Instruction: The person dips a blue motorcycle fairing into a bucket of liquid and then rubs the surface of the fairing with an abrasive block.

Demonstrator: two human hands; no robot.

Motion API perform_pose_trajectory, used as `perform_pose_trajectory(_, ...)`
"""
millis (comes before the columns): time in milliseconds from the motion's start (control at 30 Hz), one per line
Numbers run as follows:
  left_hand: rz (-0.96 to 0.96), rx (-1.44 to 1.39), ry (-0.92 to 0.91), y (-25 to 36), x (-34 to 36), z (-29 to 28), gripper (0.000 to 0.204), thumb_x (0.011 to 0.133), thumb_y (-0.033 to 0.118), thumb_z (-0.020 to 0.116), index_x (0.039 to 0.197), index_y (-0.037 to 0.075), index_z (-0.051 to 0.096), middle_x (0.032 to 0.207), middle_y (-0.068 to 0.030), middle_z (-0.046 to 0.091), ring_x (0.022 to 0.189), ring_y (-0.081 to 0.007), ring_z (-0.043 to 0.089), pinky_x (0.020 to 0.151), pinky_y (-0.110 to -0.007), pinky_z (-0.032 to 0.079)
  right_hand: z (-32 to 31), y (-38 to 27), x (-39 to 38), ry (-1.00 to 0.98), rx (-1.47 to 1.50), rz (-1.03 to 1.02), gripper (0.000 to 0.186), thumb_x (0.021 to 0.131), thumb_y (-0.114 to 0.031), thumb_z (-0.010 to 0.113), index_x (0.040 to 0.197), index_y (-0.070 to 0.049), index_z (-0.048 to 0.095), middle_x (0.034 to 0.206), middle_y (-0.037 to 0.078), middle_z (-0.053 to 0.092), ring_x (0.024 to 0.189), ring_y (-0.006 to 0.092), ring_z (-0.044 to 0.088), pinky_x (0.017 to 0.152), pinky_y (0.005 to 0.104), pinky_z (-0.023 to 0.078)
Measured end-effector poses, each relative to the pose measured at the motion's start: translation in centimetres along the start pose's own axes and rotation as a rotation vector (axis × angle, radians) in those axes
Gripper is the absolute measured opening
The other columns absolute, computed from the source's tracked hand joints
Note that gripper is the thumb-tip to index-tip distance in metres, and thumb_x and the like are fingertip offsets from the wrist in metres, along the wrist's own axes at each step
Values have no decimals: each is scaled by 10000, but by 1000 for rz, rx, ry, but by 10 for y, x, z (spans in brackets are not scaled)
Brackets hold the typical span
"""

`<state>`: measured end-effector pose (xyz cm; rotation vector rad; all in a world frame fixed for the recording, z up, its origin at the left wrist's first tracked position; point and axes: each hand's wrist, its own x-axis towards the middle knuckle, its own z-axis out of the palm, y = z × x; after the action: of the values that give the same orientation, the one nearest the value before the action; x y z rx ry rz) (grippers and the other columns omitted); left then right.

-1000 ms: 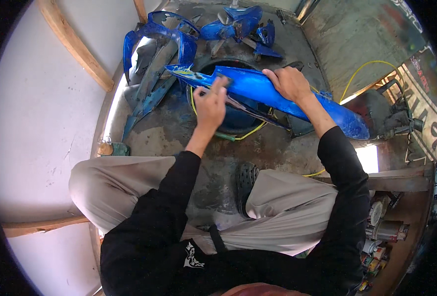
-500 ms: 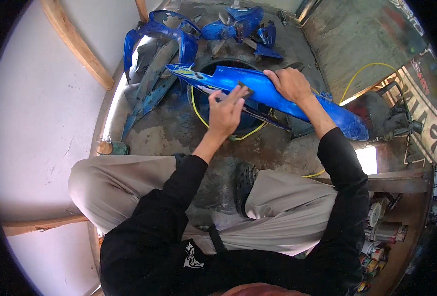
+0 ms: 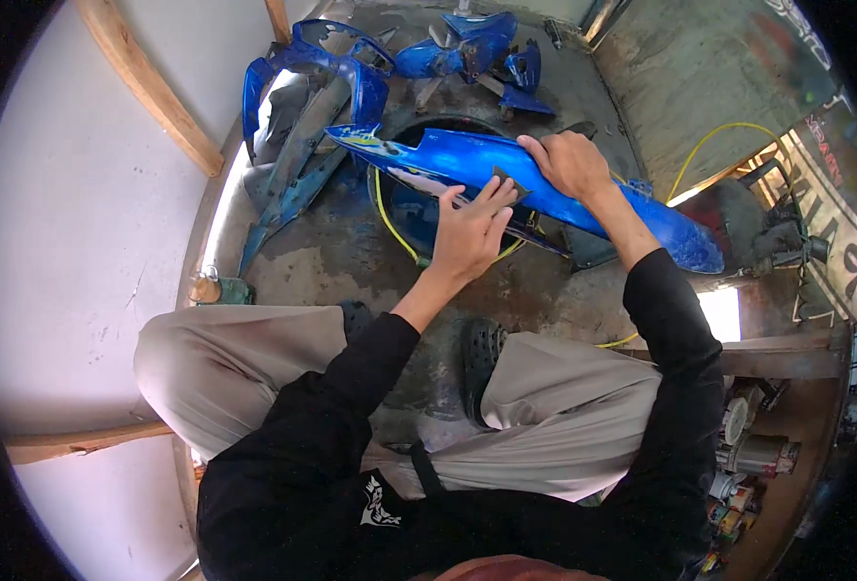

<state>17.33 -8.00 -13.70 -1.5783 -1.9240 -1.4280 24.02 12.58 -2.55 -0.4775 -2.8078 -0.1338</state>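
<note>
A long blue motorcycle body panel (image 3: 453,150) lies aslant in front of me, over a dark round tub (image 3: 411,208). Its left tip is scuffed, with patches of yellow and white. My right hand (image 3: 572,167) grips the panel's far edge right of the middle, thumb on top. Against the near side of the panel, my left hand (image 3: 469,237) presses a small dark piece of sandpaper (image 3: 519,190) under its outstretched fingers. The sandpaper partly shows beyond the fingertips; the palm side is hidden.
More blue body panels (image 3: 361,82) lie at the far left, others (image 3: 467,48) at the far middle. A yellow hose (image 3: 383,208) loops round the tub. Cans (image 3: 763,455) stand on a shelf at the lower right. A small jar (image 3: 206,289) sits by the left wall.
My left hand has slid right along the panel with the sandpaper, towards my right hand. The right hand and the panel have stayed nearly in place.
</note>
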Motion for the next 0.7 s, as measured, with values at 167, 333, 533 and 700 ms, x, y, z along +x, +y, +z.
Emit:
perform_pose_trajectory(167,-185,133,76,-55,1,-22,370,1100,227,499,1409,123,675,1439,-51,687,1315,-198,614,1116,-467,317,-1,-2,-3,25,1,-15,712,1079,-567,480,742,-4,755,804,285,716,809,485,711,769,567,571)
perform_pose_trajectory(333,-541,237,80,-136,-12,-68,401,1128,269,459,1436,93,647,1410,-122,694,1205,-268,663,1068,-438,374,-1,-6,6,21,22,-29,709,1079,-566,481,740,-7,756,797,276,716,815,484,709,770,567,571)
perform_pose_trajectory(533,-201,159,108,-41,-7,-11,365,1076,202,565,1405,82,668,1392,-94,711,1292,-236,632,1085,-443,347,-2,-1,2,3,3,-1,707,1078,-567,481,743,-11,762,791,277,715,806,486,708,768,564,572)
perform_pose_trajectory(700,-87,29,-8,-29,-1,-14,353,1076,215,564,1388,108,689,1433,-43,693,1402,-203,569,1119,-465,309,-2,3,-1,7,8,6,710,1080,-572,473,757,-13,769,785,280,712,803,489,709,772,564,573)
